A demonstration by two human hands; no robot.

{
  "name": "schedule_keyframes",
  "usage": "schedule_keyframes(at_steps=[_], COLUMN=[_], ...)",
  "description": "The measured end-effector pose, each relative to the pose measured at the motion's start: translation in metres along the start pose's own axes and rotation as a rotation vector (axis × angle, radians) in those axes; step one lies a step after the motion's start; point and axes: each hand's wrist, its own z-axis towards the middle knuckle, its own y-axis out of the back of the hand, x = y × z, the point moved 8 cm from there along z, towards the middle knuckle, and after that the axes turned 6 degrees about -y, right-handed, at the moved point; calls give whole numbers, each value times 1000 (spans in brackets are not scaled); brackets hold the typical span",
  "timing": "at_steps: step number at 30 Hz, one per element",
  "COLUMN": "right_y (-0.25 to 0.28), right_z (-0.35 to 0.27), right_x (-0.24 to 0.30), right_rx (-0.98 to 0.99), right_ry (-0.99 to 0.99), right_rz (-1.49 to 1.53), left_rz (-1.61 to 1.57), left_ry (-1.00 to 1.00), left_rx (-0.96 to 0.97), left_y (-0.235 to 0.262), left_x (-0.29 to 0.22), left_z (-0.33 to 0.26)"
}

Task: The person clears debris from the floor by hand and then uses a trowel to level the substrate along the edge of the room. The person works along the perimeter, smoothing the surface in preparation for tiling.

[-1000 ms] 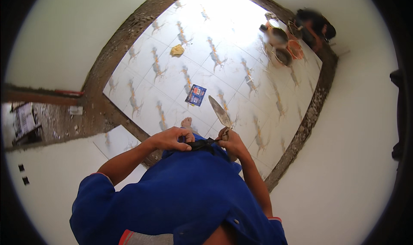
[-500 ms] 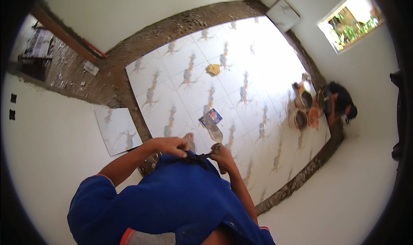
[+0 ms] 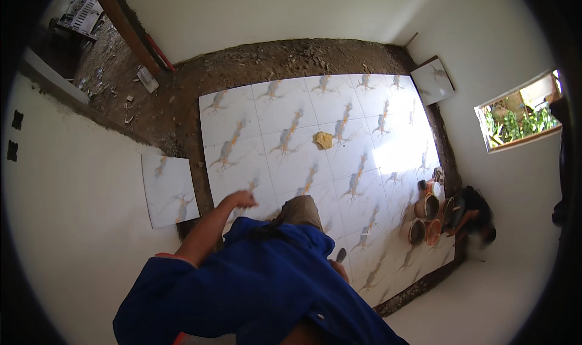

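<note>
Although motion blur hid how far its fingers were spread, the left hand [image 3: 242, 198] swung free above the tiled floor [image 3: 285, 111], gripping nothing. The right hand [image 3: 341, 267], mostly hidden by the blue jacket [image 3: 260, 284], appeared closed on a dark trowel [image 3: 341, 255]. Judgement: steady footing on fresh tiles mattered most.

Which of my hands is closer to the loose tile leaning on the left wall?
Left. The left hand is out beside the loose tile; the right hand is low by the hip, farther off.
</note>
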Motion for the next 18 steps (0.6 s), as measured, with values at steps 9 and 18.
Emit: schedule_keyframes(at_steps=[9, 18], right_y=[6, 81], right_z=[157, 335], right_x=[152, 513], right_rx=[168, 156], right_ry=[-56, 704], right_rz=[-251, -990], left_rz=[22, -191], left_ry=[-198, -108], left_rx=[91, -180], left_y=[-17, 263], left_x=[74, -19], left_z=[44, 113])
